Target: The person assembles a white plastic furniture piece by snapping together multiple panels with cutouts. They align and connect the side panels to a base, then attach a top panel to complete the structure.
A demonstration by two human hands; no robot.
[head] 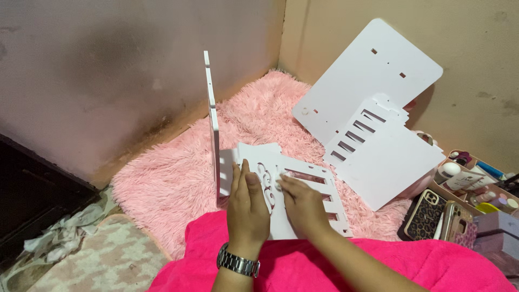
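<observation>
My left hand (pixel 247 208), with a metal watch on the wrist, grips the near left part of a white cut-out panel (pixel 308 186) with slots and scroll shapes. That panel lies flat and meets an upright white board (pixel 212 113) standing on edge. My right hand (pixel 303 204) rests on top of the same flat panel, fingers pressing near the scroll cut-outs. Both hands sit side by side above my pink-covered lap (pixel 378 265).
A fluffy pink rug (pixel 178 178) covers the floor corner. More white panels (pixel 373 81) lean against the right wall, with a slotted one (pixel 389 157) lying in front. Two phones (pixel 427 213) and a box of small cosmetics (pixel 476 184) sit at right. Crumpled plastic (pixel 59 238) lies at left.
</observation>
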